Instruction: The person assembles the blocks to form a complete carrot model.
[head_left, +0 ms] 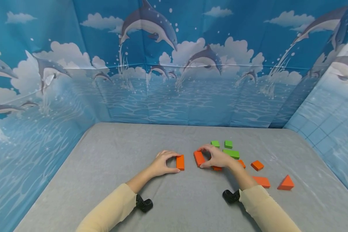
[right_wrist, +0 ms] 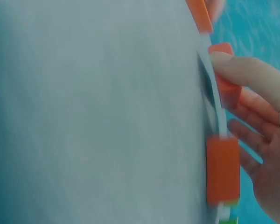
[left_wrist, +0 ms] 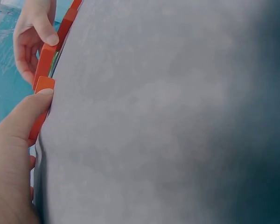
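In the head view my left hand (head_left: 160, 165) pinches an orange rectangular block (head_left: 180, 163) lengthwise, thumb on the near end and fingertips at the far end. To its right, my right hand (head_left: 219, 157) holds a second, red-orange block (head_left: 199, 159) the same way, tilted a little, with a short gap between the two blocks. The right wrist view shows the thumb over the near end of that red-orange block (right_wrist: 229, 95), fingers behind it. Partly hidden under the right hand lies another orange block (head_left: 217, 168).
Right of my right hand lie green blocks (head_left: 231, 154), a small orange block (head_left: 257, 165), a longer orange block (head_left: 262, 181) partly behind the forearm, and an orange triangular block (head_left: 285, 183). A grey cloth covers the table (head_left: 110, 151); dolphin-printed curtains (head_left: 168, 96) surround it.
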`<state>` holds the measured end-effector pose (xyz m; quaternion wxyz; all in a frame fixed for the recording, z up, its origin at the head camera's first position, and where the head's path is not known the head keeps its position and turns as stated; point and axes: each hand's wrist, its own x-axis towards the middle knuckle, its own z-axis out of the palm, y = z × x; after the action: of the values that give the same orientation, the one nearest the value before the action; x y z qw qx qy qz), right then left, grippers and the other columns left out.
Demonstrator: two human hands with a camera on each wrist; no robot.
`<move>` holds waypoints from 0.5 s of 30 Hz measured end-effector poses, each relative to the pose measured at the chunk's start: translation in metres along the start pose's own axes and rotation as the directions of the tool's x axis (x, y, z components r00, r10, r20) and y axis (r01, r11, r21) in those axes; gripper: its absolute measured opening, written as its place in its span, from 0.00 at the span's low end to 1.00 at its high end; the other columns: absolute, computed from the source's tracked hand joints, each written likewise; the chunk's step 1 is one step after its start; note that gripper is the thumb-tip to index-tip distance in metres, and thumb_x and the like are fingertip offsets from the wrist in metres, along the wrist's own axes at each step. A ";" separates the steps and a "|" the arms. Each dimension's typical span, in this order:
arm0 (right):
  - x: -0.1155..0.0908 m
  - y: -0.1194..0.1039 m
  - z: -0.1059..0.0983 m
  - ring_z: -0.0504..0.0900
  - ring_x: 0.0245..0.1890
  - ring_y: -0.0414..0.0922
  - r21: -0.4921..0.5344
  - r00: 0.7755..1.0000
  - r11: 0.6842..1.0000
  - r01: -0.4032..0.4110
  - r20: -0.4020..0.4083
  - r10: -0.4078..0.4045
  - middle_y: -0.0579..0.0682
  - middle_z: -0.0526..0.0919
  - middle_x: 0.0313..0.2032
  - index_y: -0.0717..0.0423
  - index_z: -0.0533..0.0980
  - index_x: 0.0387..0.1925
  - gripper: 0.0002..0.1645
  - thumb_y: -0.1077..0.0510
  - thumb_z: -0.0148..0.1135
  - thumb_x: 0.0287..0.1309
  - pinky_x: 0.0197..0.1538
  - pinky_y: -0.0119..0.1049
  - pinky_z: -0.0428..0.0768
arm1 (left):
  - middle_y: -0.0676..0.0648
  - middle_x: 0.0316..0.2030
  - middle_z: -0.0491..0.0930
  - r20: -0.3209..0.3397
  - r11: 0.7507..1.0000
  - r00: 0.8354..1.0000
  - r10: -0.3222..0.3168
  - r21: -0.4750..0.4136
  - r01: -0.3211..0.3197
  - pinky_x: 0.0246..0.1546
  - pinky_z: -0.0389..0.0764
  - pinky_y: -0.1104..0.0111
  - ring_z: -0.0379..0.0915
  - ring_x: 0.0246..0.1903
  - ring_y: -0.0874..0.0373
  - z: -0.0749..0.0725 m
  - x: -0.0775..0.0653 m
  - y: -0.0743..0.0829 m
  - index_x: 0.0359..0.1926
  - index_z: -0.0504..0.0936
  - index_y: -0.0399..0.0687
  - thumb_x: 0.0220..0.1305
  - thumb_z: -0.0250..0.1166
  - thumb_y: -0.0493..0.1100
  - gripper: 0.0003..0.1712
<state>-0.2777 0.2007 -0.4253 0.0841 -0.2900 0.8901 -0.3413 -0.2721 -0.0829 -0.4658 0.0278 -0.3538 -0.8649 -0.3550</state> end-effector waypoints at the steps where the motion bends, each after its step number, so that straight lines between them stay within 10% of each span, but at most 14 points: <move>1: 0.001 -0.004 0.004 0.70 0.51 0.53 -0.010 1.000 1.000 0.007 -0.013 -0.008 0.57 0.73 0.51 0.61 0.70 0.52 0.36 0.50 0.72 0.42 0.53 0.51 0.68 | 0.49 0.55 0.73 0.002 1.000 1.000 -0.005 0.002 0.005 0.58 0.55 0.50 0.61 0.57 0.52 0.000 0.000 0.000 0.56 0.76 0.53 0.46 0.72 0.53 0.33; 15: 0.012 -0.032 0.042 0.72 0.43 0.48 -0.055 0.993 0.998 -0.009 -0.116 0.002 0.53 0.74 0.42 0.63 0.71 0.47 0.37 0.48 0.75 0.38 0.49 0.45 0.71 | 0.50 0.54 0.75 0.001 1.000 1.000 -0.004 0.022 0.004 0.59 0.55 0.51 0.63 0.55 0.53 0.000 0.000 0.001 0.56 0.75 0.52 0.47 0.71 0.53 0.33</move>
<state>-0.2584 0.1512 -0.4352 0.0252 -0.2694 0.9034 -0.3326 -0.2719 -0.0824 -0.4655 0.0304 -0.3520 -0.8694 -0.3455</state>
